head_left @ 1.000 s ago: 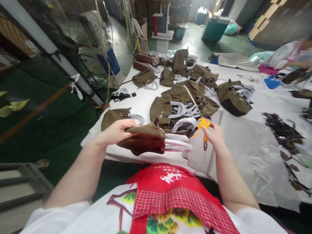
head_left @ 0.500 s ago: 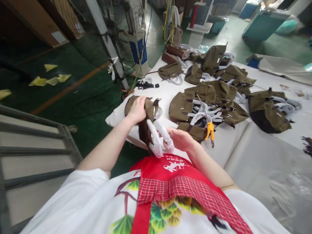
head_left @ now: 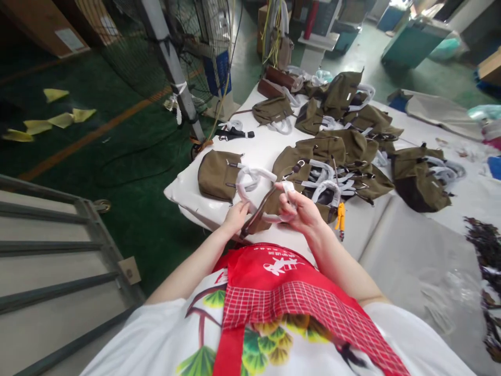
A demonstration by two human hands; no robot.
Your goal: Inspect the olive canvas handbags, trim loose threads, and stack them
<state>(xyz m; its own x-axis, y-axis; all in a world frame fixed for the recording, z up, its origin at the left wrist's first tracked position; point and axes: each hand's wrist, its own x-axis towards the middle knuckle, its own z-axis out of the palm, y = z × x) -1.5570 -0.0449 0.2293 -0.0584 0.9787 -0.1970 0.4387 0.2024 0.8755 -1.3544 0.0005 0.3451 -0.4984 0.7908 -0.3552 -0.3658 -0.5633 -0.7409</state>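
Observation:
I hold an olive-brown bag [head_left: 270, 206] just above the near edge of the white table [head_left: 188, 190]. My left hand [head_left: 236, 216] grips its lower left edge with the fingers closed. My right hand [head_left: 300, 211] pinches one of its white paper-wrapped handles [head_left: 250, 180], which loops up to the left. Another olive bag [head_left: 217, 175] lies flat on the table just left of my hands. An orange-handled tool [head_left: 341, 216] hangs on a cord right of my right hand.
Several more olive bags with wrapped handles [head_left: 344, 151] are piled across the table behind. A standing fan [head_left: 188, 47] and its pole rise at the table's far left corner. A metal rack [head_left: 58, 261] stands on the green floor to my left. Dark scraps [head_left: 487, 245] lie at the right.
I have turned the bag and brought it lower and closer. My left hand slid from its top to its lower edge; my right hand moved up the wrapped handle. An earlier bag lies on the table.

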